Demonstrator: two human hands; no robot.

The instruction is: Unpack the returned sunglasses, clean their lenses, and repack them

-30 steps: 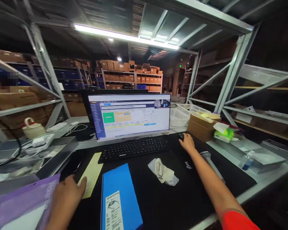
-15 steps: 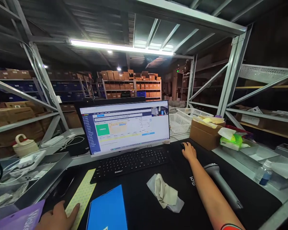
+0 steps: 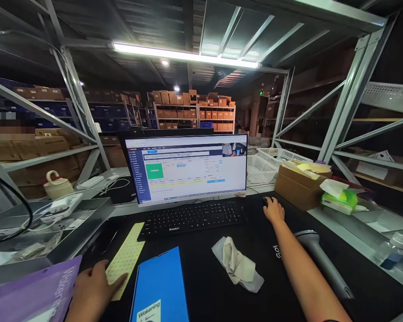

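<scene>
My right hand [image 3: 274, 211] rests over a dark computer mouse [image 3: 265, 202] on the black desk mat, its palm hiding most of it. At the lower left, my left hand [image 3: 96, 286] lies with thumb and fingers apart. Its thumb is over a yellow sticker sheet [image 3: 129, 252]. Beside its wrist is a purple packet [image 3: 36, 290] with white lettering. A blue box [image 3: 163, 281] with a white "Wakening" label lies to the right of the sheet. The monitor [image 3: 188, 172] shows a web page, with a black keyboard [image 3: 195, 219] below it.
A crumpled whitish cloth [image 3: 237, 261] lies mid-mat. The grey barcode scanner [image 3: 322, 259] rests beside my right forearm. Farther right stand a cardboard box [image 3: 293, 188], a green tissue pack [image 3: 339, 199] and a clear bottle [image 3: 391, 250]. A metal tray [image 3: 97, 219] holds chargers and cables at left.
The view has swung left and slightly downward, so more of the blue box and purple packet shows. An orange panel on the monitor page has disappeared. Both hands stay in about the same places.
</scene>
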